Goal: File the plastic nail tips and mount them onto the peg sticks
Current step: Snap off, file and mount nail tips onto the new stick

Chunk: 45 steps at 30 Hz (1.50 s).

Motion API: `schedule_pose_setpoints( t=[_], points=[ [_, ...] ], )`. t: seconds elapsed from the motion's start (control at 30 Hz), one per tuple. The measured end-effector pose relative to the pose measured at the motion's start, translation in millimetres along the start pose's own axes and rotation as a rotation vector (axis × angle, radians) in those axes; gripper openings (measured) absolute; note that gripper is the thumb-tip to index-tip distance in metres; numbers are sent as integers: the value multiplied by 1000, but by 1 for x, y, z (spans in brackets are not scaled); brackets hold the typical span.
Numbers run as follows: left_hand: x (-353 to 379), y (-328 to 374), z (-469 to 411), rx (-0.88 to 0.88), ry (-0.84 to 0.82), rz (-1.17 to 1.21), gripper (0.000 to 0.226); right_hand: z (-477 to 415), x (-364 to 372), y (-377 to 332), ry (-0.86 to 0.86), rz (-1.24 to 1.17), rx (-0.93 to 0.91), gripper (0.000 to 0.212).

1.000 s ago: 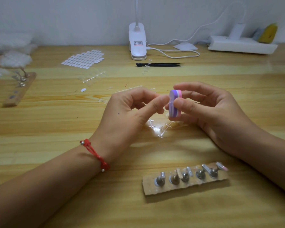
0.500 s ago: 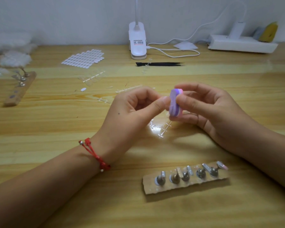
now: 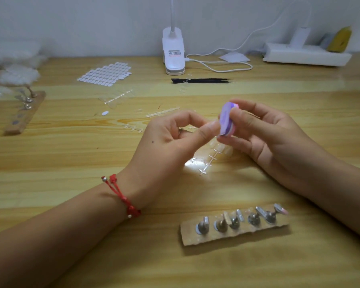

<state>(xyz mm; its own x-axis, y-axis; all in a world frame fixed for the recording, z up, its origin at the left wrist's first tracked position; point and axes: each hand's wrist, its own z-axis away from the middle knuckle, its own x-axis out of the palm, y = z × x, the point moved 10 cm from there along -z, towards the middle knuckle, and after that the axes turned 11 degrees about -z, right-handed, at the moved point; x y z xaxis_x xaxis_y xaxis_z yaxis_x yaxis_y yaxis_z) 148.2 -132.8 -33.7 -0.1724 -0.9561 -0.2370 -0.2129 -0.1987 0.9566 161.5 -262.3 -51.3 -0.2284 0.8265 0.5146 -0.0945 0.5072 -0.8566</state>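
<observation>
At the middle of the table (image 3: 71,154), we see the left hand (image 3: 170,140) with thumb and forefinger pinched on a clear nail tip (image 3: 216,123). The tip is so small that we can barely make it out, and it is held against the purple face of a nail file (image 3: 227,119). The right hand (image 3: 270,140) grips that file upright, thumb across its near side and fingers curled behind it. A red cord bracelet (image 3: 121,196) circles the left wrist.

Just below the hands, a clear sprue (image 3: 208,163) lies on the table, with more tips attached at its far end. Nearer to us, right of centre, a cardboard strip (image 3: 235,233) holds a row of five metal peg sticks (image 3: 221,224). The rightmost carries a pale pink tip (image 3: 282,209); whether the others are loaded we cannot tell.

Farther out, a spare sprue (image 3: 162,112) lies just beyond the left hand, and a sheet of white oval tabs (image 3: 105,74) sits far and to the left. Black tweezers (image 3: 202,80) lie just in front of a white clip lamp (image 3: 173,57). A white cable (image 3: 220,66) loops to the lamp's right, near a white power strip (image 3: 306,56) by the wall. At the far left, a second peg strip (image 3: 25,113) lies beside white packets (image 3: 19,75).
</observation>
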Motion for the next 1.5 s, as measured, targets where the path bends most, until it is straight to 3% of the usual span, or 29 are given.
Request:
schedule_pose_setpoints(
  t=[0.57, 0.7, 0.77, 0.87, 1.0, 1.1, 1.2, 1.37, 1.5],
  points=[
    [0, -3, -2, -28, -29, 46, 21, 2, 7, 7, -60, 56, 78, 17],
    [9, 1, 1, -3, -103, 23, 15, -1, -2, 4, 35, -76, 69, 21],
    [6, 0, 1, -16, -69, 37, 15, -2, -5, 3, 61, -102, 86, 13],
    [-2, -1, 0, -15, 19, 41, 20, 0, 3, 5, 12, -14, 83, 30],
    [-3, 1, 0, 11, 45, 46, 25, 3, 11, 4, -36, 173, 15, 8],
    [-1, 2, 1, 26, 37, 29, 22, 5, 7, -1, 7, 189, -55, 10],
    [3, 7, 4, 58, 10, -21, 15, 5, 5, -3, 43, 190, -78, 13],
    [1, 11, 4, 124, 9, -186, 24, 4, 12, 1, -48, 276, -48, 22],
    [-3, 31, 9, 318, 52, -381, 25, 5, 17, 7, -100, 331, -6, 27]
  ],
)
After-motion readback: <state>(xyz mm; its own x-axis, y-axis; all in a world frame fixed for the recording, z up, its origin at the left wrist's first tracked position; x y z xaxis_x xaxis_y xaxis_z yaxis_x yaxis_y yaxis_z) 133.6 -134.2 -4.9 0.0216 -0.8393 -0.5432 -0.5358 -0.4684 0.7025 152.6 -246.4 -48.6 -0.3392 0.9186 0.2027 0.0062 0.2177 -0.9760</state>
